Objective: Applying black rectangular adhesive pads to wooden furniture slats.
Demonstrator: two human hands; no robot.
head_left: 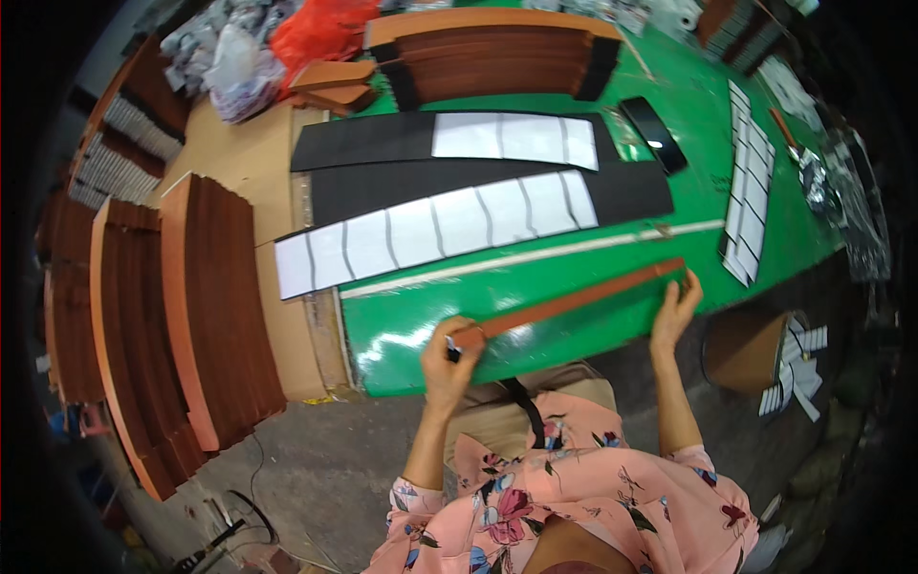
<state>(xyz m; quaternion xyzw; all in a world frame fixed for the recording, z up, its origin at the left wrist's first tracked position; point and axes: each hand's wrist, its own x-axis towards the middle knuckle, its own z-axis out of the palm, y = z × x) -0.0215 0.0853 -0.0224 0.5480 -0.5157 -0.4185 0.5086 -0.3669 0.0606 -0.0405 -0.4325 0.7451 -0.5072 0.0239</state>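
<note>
Both ends of a long, narrow reddish-brown wooden strip point(574, 301) are held over the near edge of the green table. My left hand point(448, 368) is closed round its left end, and a small dark item, too small to name, shows by the fingers. At the right end, my right hand point(675, 311) grips the strip between thumb and fingers. Beyond it lies a long black sheet with a row of white rectangular pieces point(435, 230). Farther back, a shorter row of white pieces point(516, 139) rests on another black sheet point(363, 139).
Stacked curved brown boards point(215, 316) stand at the left, and another stack point(492, 62) sits at the back. A shiny black curved piece point(655, 134) and white strips point(748, 191) lie at the right of the green table point(411, 359). Below is a brown bin point(746, 352) with white scraps.
</note>
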